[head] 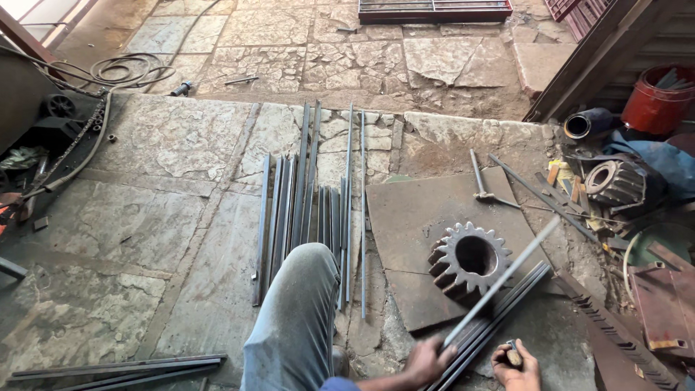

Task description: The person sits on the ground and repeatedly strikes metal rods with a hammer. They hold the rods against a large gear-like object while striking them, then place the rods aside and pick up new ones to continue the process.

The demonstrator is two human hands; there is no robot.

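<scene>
1. You sit on a cracked stone-slab floor [181,137].
2. A row of steel strips [311,203] lies ahead of you.
3. A rusty flat plate [420,210] carries the gear wheel [467,261].
4. More strips [116,368] lie at lower left.

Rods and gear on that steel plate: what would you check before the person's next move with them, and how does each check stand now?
1. Left hand has a grip on the raised rod: ok; the rod is blurred.
2. Right hand grips a small tool: ok; what kind, cannot tell.
3. Rod bundle rests against the gear: ok.
4. Gear sits steady on the plate: cannot tell.
5. Knee is apart from the raised rod: ok.
6. Hammer lies on the plate, away from both hands: ok.
</scene>
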